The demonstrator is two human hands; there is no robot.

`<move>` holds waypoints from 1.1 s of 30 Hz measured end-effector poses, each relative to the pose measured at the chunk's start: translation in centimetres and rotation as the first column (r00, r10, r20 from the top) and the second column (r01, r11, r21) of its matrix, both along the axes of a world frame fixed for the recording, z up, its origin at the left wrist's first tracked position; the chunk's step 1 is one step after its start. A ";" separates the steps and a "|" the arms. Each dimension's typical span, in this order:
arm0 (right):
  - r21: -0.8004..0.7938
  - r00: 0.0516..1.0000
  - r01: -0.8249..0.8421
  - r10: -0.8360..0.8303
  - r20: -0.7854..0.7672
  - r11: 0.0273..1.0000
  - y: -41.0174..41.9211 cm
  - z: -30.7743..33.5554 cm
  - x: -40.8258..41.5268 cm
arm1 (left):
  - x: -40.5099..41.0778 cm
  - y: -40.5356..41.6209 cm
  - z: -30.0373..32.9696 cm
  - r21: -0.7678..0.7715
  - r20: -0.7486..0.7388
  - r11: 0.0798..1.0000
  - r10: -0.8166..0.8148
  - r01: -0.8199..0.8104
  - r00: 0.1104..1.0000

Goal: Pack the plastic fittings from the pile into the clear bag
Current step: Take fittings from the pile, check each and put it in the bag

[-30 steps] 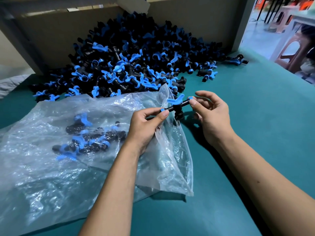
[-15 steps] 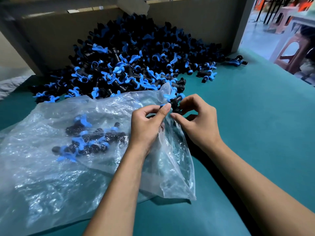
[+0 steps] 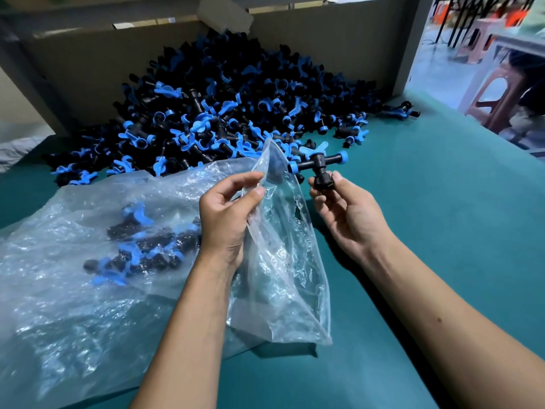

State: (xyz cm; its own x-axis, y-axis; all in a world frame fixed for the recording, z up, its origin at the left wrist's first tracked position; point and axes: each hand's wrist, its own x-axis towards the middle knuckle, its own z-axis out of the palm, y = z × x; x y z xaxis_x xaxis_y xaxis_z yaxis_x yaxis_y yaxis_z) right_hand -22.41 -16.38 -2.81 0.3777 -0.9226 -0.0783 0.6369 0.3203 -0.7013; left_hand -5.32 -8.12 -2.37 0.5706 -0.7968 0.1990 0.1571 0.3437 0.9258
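1. Progress: I judge the packing to be at an early stage. A small cluster of fittings (image 3: 141,246) already lies in the large crinkled bag (image 3: 73,305) on the desk (image 3: 442,231). The pile (image 3: 212,113) against the cardboard wall (image 3: 339,42) looks barely reduced, so most of the work is left.
2. Left hand (image 3: 227,214): thumb and fingers pinch the top edge of the clear bag (image 3: 283,276) and hold its mouth up. I can see no fitting inside this bag.
3. Right hand (image 3: 345,211): fingertips curled round the black stem of one T-shaped fitting (image 3: 318,165), held just beside the bag mouth, not yet inside.
4. Count, bags: two, the clear bag in hand and the large bag under it.
5. Count, fittings: one in hand; roughly half a dozen in the large bag, overlapping too much for an exact figure; the pile is too many to count.
6. Count, strays: a few loose fittings (image 3: 398,112) lie on the desk at the pile's right edge.
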 end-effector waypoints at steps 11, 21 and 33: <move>-0.864 0.683 -0.423 -0.531 -0.502 0.273 1.6 0.6 0.4 | -0.8 0.5 2.8 -0.100 0.340 0.992 0.103 -0.073 0.935; -0.692 0.791 -0.513 -0.035 -0.611 0.508 3.7 1.4 5.5 | -2.4 0.4 7.3 -0.177 0.597 0.982 0.163 -0.069 0.786; -0.722 0.084 -0.345 -0.746 -0.660 0.600 -4.4 -0.1 4.5 | -2.2 -1.4 -0.7 0.085 0.552 0.948 0.213 -0.308 0.806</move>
